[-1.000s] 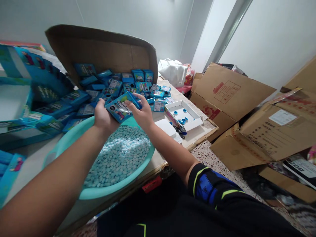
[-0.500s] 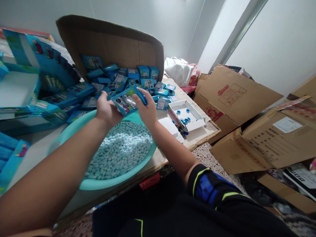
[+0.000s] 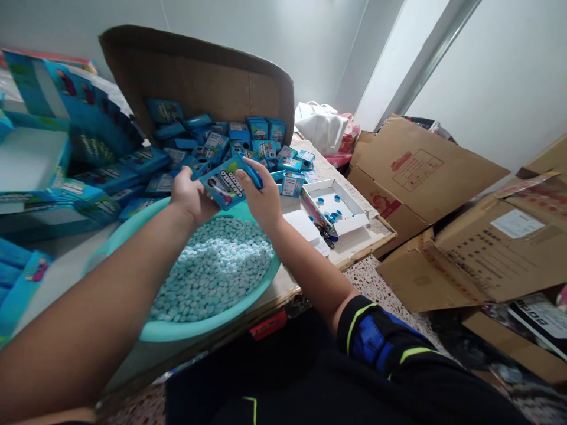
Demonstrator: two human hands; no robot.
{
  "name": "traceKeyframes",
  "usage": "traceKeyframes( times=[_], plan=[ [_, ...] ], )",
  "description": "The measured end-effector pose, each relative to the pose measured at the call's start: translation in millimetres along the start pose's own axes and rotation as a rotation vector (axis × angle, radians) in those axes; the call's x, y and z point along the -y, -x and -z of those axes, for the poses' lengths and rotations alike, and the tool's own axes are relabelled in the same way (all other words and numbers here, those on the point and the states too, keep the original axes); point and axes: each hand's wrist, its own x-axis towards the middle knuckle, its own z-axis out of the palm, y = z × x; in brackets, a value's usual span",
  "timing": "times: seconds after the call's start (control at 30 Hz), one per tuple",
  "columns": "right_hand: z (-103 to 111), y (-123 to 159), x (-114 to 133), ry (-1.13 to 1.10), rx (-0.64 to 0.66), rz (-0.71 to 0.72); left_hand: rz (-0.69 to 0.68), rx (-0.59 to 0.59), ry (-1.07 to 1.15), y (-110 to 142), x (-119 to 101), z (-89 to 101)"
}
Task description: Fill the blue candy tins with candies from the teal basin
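Left hand, right hand, blue box between

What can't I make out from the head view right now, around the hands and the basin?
Head view: underside of the blue pack, turned away from the camera.
Head view: left hand's fingertips, hidden behind the pack.
Head view: part of the turquoise basin, covered by the left forearm.
Head view: lower-left blue carton, cut off by the left edge.
Head view: the pack's fine print, too small.
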Motion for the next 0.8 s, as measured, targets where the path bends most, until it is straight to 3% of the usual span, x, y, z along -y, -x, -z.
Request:
traceKeyframes(
  times=[0.17, 0.33, 0.7, 0.8],
  plan=[
    [-1, -1, -7, -0.06, 0.1, -0.055, 0.017, -0.075, -0.029, 0, -2, -1.6],
    [-2, -2, -8, -0.081, 0.008, -0.077, 0.02, 0.032, -0.038, 2, -5, -1.7],
    [4, 3, 7, -0.08, -0.08, -0.209, 0.098, -0.017, -0.097, 10, -10, -8.2],
    [3, 4, 7, -0.074, -0.032, -0.197, 0.083, 0.003, -0.054, 5, -7, -4.4]
  ],
)
